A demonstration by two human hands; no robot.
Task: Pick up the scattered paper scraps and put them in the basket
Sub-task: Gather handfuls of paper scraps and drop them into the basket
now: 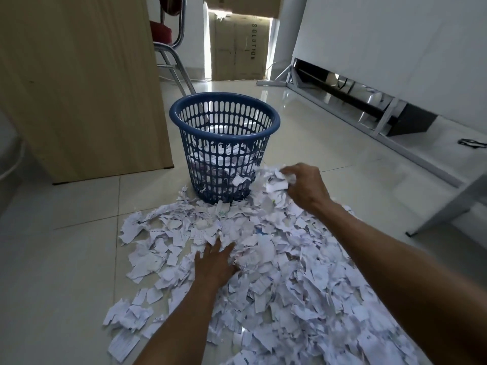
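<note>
On the tiled floor in front of you, torn paper scraps lie in a wide heap reaching the foot of the blue slotted basket, which stands upright with some scraps inside. Your right hand grips a crumpled bunch of scraps just beside the basket's lower right wall. Your left hand rests flat on the heap, fingers straight. A wooden cabinet stands left of the basket.
</note>
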